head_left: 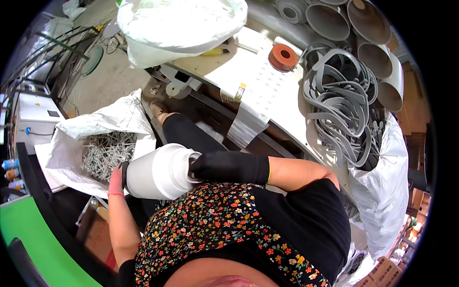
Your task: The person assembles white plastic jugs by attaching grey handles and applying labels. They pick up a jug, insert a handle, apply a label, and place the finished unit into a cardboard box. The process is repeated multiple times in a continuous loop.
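A light grey plastic pipe fitting (160, 172) lies on its side across my lap, its wide end to the left. My left hand (116, 182), in a pinkish glove, grips that wide end, where a black rim (125, 176) shows. From the right, my right arm in a black sleeve (232, 167) reaches into the narrower mouth of the fitting. The right hand is hidden inside it, so its fingers do not show. Just beyond my left hand stands an open white sack (95, 119) full of thin grey pieces (107, 155) that look like screws.
A white table (291, 112) runs along the right, bearing an orange tape roll (282, 57), a printed label sheet (263, 91) and a pile of grey rubber rings (339, 95). Grey pipe fittings (327, 21) stack behind. A big white bag (143, 45) stands at the far end.
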Demonstrator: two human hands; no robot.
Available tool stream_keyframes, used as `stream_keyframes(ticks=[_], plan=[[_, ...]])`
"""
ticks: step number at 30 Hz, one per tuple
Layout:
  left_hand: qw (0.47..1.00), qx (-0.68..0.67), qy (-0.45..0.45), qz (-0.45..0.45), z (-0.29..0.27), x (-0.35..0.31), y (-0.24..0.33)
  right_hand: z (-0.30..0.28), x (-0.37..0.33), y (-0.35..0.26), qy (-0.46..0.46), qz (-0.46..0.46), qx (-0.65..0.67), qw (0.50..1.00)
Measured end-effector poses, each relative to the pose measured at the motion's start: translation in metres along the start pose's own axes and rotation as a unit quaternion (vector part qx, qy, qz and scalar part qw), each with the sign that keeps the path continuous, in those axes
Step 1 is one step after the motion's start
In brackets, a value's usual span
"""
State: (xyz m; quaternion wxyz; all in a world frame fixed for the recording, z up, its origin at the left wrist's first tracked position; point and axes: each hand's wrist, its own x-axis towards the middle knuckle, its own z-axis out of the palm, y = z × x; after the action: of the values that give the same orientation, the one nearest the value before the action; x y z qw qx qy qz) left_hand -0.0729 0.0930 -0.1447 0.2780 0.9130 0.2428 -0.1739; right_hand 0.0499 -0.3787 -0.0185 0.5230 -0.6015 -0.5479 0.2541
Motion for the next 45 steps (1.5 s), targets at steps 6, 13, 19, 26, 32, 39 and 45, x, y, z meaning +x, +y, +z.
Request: stream_keyframes(ticks=[6, 13, 19, 26, 32, 39, 45], plan=[[0.965, -0.255, 0.042, 0.031, -0.004, -0.026, 0.039, -0.040, -0.082, 0.036, 0.403, 0.140, -0.243, 0.871], [0.832, -0.495, 0.239, 0.068, -0.121, -0.052, 0.071, -0.060, -0.158, 0.076, 0.444, 0.257, -0.466, 0.721], [0.876, -0.320, 0.288, 0.217, -0.224, -0.090, 0.101, -0.058, -0.160, 0.091, 0.465, 0.246, -0.469, 0.710], [0.845, -0.414, 0.283, 0.184, -0.158, -0.044, 0.097, -0.061, -0.150, 0.088, 0.433, 0.322, -0.448, 0.713], [0.829, -0.458, 0.263, 0.185, -0.157, -0.067, 0.109, -0.056, -0.162, 0.099, 0.455, 0.308, -0.469, 0.691], [0.847, -0.406, 0.286, 0.193, -0.154, -0.074, 0.099, -0.059, -0.162, 0.099, 0.496, 0.287, -0.389, 0.721], [0.856, -0.370, 0.284, 0.222, -0.151, -0.064, 0.111, -0.058, -0.164, 0.105, 0.495, 0.267, -0.441, 0.699]])
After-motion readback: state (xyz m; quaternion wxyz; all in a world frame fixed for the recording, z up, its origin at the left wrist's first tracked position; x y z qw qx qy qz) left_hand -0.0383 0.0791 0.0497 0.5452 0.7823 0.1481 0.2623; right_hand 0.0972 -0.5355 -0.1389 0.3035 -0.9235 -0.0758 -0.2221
